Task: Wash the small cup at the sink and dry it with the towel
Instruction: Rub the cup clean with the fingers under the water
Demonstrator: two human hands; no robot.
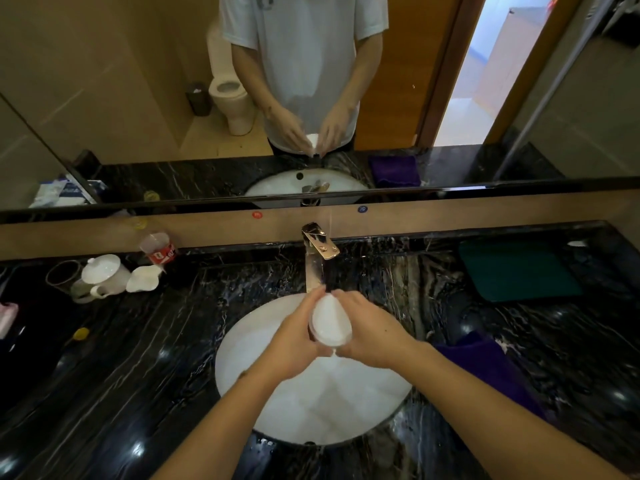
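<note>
Cup (pixel 330 320) held by both hands mid-basin (pixel 263 393), clear of rims.

Dim warm light, glare spots on wet countertop (pixel 138 375), bright doorway (pixel 478 81), edges bowed, slight softness

A bathroom: oval sink (pixel 277 403), tap (pixel 317 252), wall mirror (pixel 104 98) reflecting a toilet (pixel 230 98).

Both hands — left hand (pixel 294 336), right hand (pixel 372 329) — clasp the small cup (pixel 330 322), apparently foamy.
</note>
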